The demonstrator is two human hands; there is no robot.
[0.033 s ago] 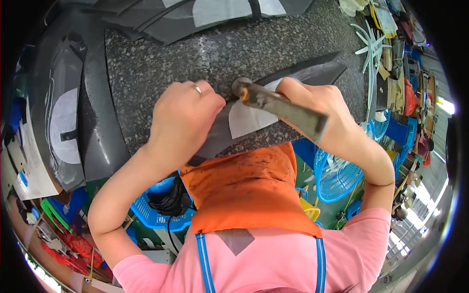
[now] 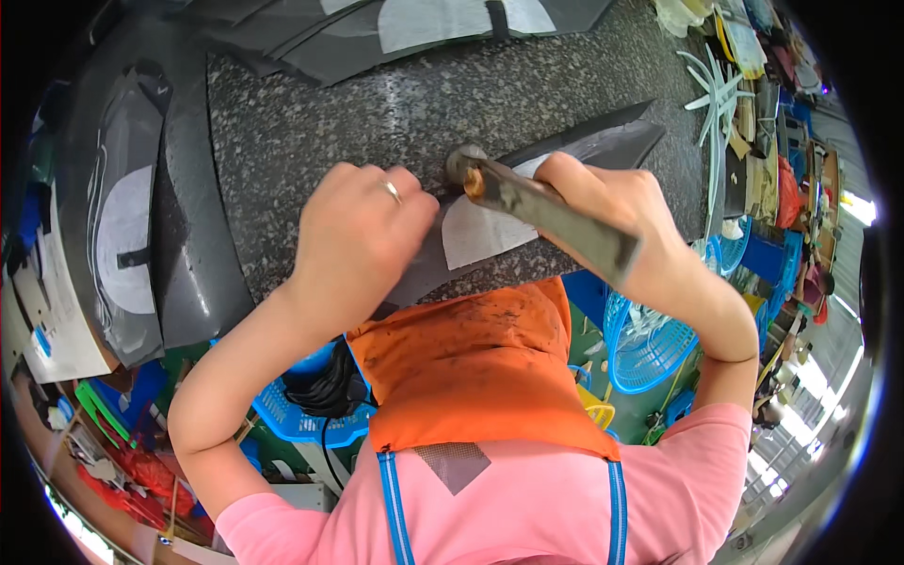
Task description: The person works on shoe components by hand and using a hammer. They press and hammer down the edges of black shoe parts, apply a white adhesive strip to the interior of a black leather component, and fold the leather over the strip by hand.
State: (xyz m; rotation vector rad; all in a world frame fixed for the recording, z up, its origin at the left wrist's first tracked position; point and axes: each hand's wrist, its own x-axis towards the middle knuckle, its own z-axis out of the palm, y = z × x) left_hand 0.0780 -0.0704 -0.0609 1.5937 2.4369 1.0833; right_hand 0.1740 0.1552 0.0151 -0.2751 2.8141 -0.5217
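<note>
My right hand (image 2: 626, 207) is closed around a hammer (image 2: 556, 221) whose long metal head crosses in front of the fingers. The hammer's round face is at the far edge of a dark grey sheet piece (image 2: 603, 146) with a whitish rounded patch (image 2: 476, 234). Across the sheet's left part lies my left hand (image 2: 363, 231), fingers curled and pressed together at its edge. A ring sits on one finger. My left fingertips are hidden, so what they pinch does not show clearly. The sheet lies on a speckled stone slab (image 2: 311, 122).
More dark grey pieces with whitish patches lie at the slab's far edge (image 2: 320, 52) and on the left (image 2: 122, 235). Pale strips (image 2: 718, 94) lie at the right. Blue baskets (image 2: 650, 348) stand below the slab. An orange apron (image 2: 471, 377) meets its near edge.
My left hand has shifted slightly right. The hammer's rear end has tipped a little toward me and to the right; both hands keep their closed shape.
</note>
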